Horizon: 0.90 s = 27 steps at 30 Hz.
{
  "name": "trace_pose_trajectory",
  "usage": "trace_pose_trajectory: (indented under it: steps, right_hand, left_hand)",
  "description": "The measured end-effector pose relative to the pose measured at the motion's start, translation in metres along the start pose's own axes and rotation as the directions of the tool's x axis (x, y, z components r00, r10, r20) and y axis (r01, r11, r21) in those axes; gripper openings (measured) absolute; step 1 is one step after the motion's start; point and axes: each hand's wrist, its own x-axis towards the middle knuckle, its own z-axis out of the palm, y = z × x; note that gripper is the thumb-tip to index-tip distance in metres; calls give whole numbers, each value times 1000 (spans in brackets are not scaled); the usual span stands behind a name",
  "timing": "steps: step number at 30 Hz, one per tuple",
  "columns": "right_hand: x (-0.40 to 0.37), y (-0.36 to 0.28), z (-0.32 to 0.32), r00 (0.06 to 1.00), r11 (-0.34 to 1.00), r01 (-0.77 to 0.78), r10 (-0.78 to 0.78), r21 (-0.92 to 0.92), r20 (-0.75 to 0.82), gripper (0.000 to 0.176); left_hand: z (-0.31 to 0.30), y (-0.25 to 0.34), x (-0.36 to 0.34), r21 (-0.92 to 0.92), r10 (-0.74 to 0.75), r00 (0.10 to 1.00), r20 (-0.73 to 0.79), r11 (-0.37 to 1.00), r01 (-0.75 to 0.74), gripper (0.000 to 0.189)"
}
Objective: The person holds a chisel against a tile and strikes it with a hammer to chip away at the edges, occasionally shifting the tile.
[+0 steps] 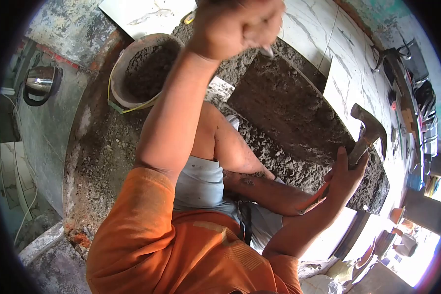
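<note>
Orange sleeve (pixel 147 230), left hand (pixel 240 22) fisted, right hand (pixel 345 174) gripping hammer (pixel 370 130)

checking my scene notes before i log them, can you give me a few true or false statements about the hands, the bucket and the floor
1. The right hand grips a hammer by its handle. True.
2. The bucket is empty. False: it holds dark grey mortar.
3. The left hand is spread open and flat. False: it is closed in a fist, raised at the top of the view.
4. White marbled tiles lie on the floor close to the hammer. True.
</note>
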Motion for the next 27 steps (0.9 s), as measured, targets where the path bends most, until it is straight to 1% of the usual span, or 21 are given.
trace_pose_trajectory:
  steps: [1,3,4,5,6,7,9,10,11,13,14,15,17,18,20,21,23,24,27]
  right_hand:
    - [0,0,-1,1000,1000,-9,9,-11,19,58]
    - [-2,-2,-1,1000,1000,-28,28,-15,7,58]
    - [-3,-2,-1,999,999,-39,39,-10,1,59]
    - [-5,-2,-1,999,999,-37,37,-8,2,59]
    - [-5,-2,-1,1000,1000,-28,28,-10,2,59]
    - [-4,-2,0,1000,1000,-18,18,-7,-3,59]
    - [-2,-3,0,1000,1000,-26,27,5,-5,60]
    - [-2,-1,0,999,999,-38,38,12,-7,61]
    - [-1,1,0,999,999,-45,45,6,-7,61]
    - [0,5,-2,1000,1000,5,-5,24,18,65]
    - [0,6,-3,1000,1000,9,-9,21,20,65]
    - [0,8,-3,1000,1000,10,-11,11,14,65]
    - [2,8,-3,1000,1000,14,-14,10,2,66]
    - [2,8,-3,1000,1000,-1,1,13,0,67]
    - [2,8,-3,1000,1000,-21,21,15,-6,67]
    - [0,7,-2,1000,999,-24,24,23,-10,65]
    - [-1,5,-3,1000,999,-21,21,24,-12,63]
    - [0,5,-2,1000,999,-12,12,40,-4,61]
    - [-1,5,-4,1000,999,-10,10,49,9,57]
  left_hand:
    - [-9,4,5,-71,61,997,50,996,-58,48]
    - [1,13,11,-11,38,997,-70,999,-39,50]
    - [-16,-4,12,5,-27,999,25,1000,27,47]
    - [-7,-21,6,41,-103,987,-123,993,109,46]
    - [-9,-20,-2,22,-125,985,-115,991,128,46]
    - [-10,-14,-3,5,-146,984,-100,989,147,45]
    - [-16,-7,-2,-65,-27,997,68,997,31,45]
    - [-12,4,1,-46,14,996,85,999,-10,45]
    - [-15,4,2,-76,24,998,66,997,-19,45]
    - [-17,-9,7,-20,-6,999,50,1000,7,46]
    - [-12,-20,2,-4,-155,982,-111,988,155,46]
    - [-19,-24,4,11,-90,995,-48,996,91,46]
    - [-19,-17,9,39,-140,990,-14,989,140,46]
    - [-20,-16,12,40,-139,990,-14,989,140,46]
    - [-21,-14,19,-48,-18,999,34,999,20,45]
    - [-21,-17,19,-52,-20,999,33,998,22,45]
    - [-20,-22,19,-38,-79,997,22,996,80,47]
    - [-24,-21,19,-80,-93,993,73,992,98,47]
    - [-28,-23,20,-69,-64,994,94,995,70,47]
